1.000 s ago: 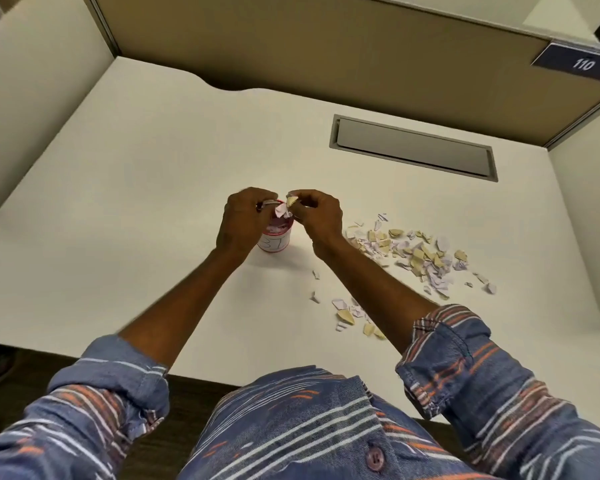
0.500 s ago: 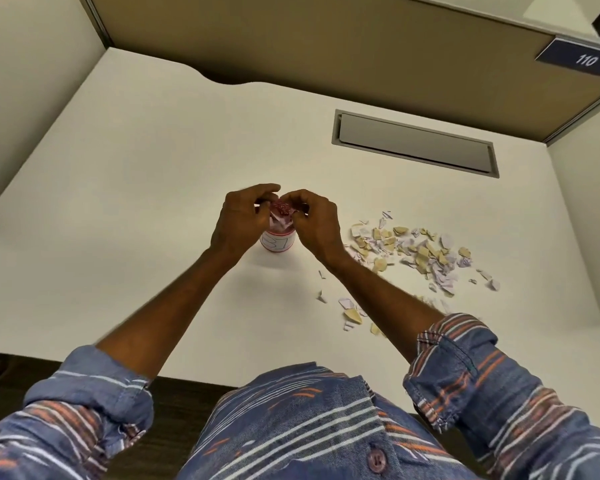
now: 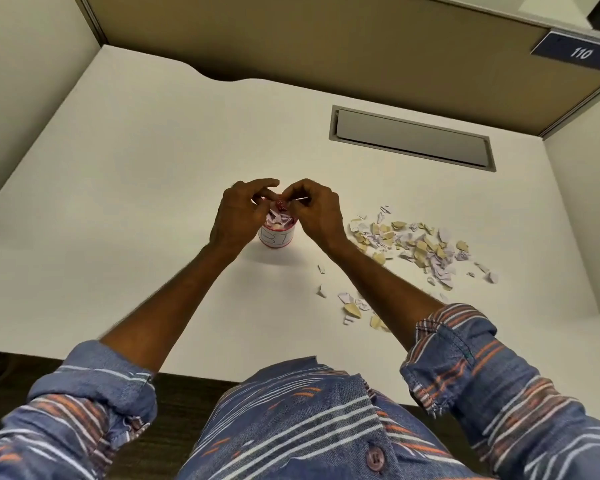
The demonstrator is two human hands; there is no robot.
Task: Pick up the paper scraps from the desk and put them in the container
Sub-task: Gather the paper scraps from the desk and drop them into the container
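Hovering above the stuffed container (image 3: 277, 237), a paper scrap (image 3: 300, 201) was pinched by fingers of the right hand (image 3: 317, 211); the left hand (image 3: 238, 216) grip could not be told.

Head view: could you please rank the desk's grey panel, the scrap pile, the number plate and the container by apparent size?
1. grey panel and scrap pile: similar spread, too close to rank.
2. number plate, cut by the frame edge and farther away.
3. container, partly hidden by the left hand and right hand.
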